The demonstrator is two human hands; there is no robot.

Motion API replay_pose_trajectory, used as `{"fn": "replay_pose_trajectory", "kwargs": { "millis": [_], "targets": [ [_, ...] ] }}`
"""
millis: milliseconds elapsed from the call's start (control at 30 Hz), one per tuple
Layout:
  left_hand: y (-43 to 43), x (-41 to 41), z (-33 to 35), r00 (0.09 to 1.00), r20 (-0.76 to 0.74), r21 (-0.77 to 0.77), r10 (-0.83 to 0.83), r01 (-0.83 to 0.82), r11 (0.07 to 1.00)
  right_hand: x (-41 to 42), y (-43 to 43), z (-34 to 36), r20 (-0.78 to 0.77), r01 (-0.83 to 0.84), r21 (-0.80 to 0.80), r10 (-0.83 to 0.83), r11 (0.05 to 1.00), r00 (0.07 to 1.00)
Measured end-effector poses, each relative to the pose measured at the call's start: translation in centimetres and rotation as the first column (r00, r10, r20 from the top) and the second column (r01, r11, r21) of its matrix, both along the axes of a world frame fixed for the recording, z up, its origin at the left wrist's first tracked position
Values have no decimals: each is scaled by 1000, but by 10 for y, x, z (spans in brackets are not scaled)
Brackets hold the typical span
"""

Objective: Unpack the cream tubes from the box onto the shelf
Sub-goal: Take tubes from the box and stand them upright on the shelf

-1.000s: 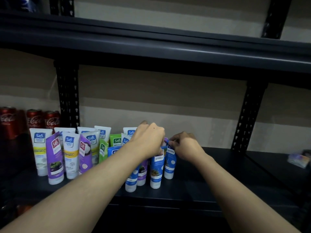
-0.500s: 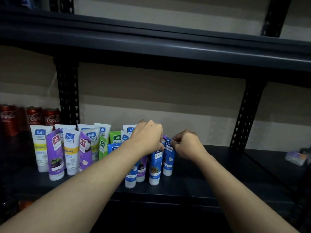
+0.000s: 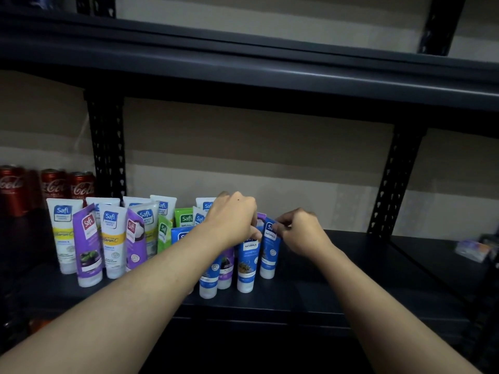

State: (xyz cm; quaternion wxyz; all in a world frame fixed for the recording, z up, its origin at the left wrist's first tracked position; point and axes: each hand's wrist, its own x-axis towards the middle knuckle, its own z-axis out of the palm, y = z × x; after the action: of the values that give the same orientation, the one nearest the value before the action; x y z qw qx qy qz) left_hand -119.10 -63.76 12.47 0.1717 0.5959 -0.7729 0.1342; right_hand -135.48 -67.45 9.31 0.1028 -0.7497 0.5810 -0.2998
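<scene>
Your left hand (image 3: 232, 221) curls its fingers round the top of a blue Safi Naturals tube (image 3: 247, 259); your right hand (image 3: 301, 233) pinches the neighbouring blue tube (image 3: 268, 252). Both tubes stand cap-down near the front edge of the dark shelf (image 3: 337, 295)

bare shelf (image 3: 351, 279) right of tubes (image 3: 113, 238), cans (image 3: 54, 184) crowding left

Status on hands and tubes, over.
Left hand grips top of front blue tube. Right hand pinches rightmost blue tube. Both tubes upright on shelf. Other tubes crowd left side.
</scene>
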Motion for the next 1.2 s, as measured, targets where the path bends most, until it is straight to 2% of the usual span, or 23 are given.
{"fn": "replay_pose_trajectory", "kwargs": {
  "millis": [167,333,533,633,800,900,1033,1200],
  "targets": [
    [3,3,-2,1000,22,-32,-10,11,999,1,13,7,-70,71,-7,-72,997,995],
    [23,11,1,998,35,-128,-48,52,990,-3,36,19,-118,123,-172,-144,978,983],
    [78,27,-21,994,18,-267,-107,108,958,3,84,6,-134,-25,-252,-9,967,991],
    [116,35,-61,980,-19,-322,-199,183,929,12,119,-23,-167,-90,-226,53,970,985],
    [163,60,-157,969,-31,-97,-243,239,966,22,162,-100,-229,-228,-7,220,974,948],
    [173,77,-215,987,-24,197,-156,158,968,27,172,-158,-228,-246,196,288,949,930],
    [165,103,-285,997,-66,521,50,-8,854,42,169,-232,-171,-234,434,334,870,927],
    [153,122,-376,975,-76,747,210,-84,660,61,151,-317,-175,-209,582,372,786,912]
  ]
}}
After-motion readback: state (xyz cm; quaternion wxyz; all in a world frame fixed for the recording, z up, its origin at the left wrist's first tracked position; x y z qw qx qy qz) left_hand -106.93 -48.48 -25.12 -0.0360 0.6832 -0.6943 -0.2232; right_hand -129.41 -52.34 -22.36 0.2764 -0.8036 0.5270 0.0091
